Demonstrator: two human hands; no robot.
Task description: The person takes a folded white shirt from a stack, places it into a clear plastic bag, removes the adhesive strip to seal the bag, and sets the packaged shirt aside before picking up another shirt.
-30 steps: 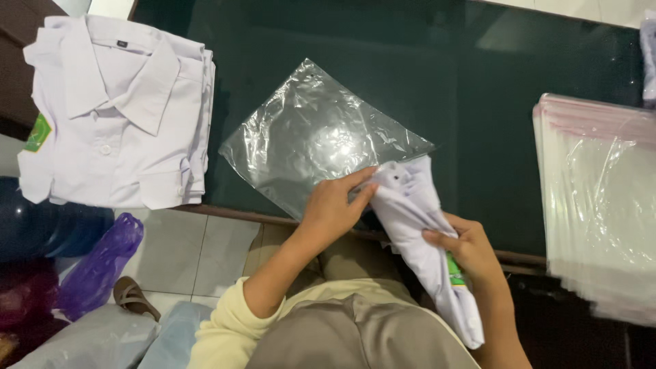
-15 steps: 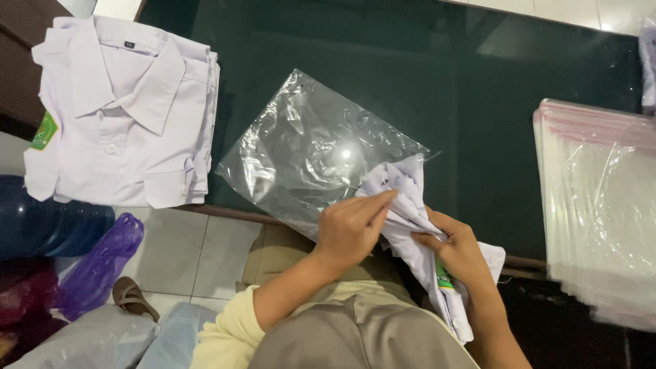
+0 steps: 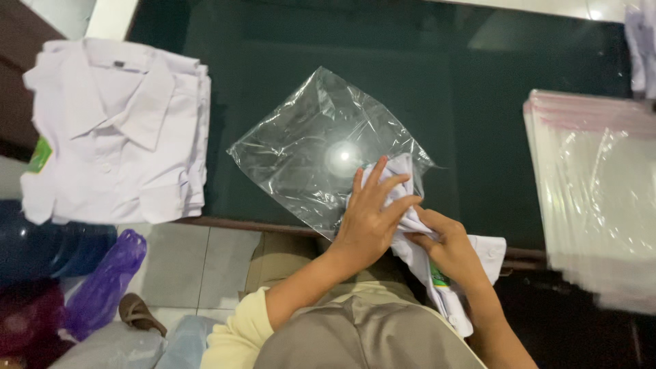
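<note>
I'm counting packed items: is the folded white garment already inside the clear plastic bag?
Partly in. The folded white garment has its top end at the clear plastic bag's mouth; the rest hangs out, gripped by both hands.

The left hand (image 3: 372,215) covers much of the folded white garment (image 3: 437,273), whose front end seems tucked inside the clear plastic bag (image 3: 321,147). The stack of clear bags (image 3: 594,198) is blurred and cut off at the right edge.

Head camera looks straight down — close above the table (image 3: 478,82).
</note>
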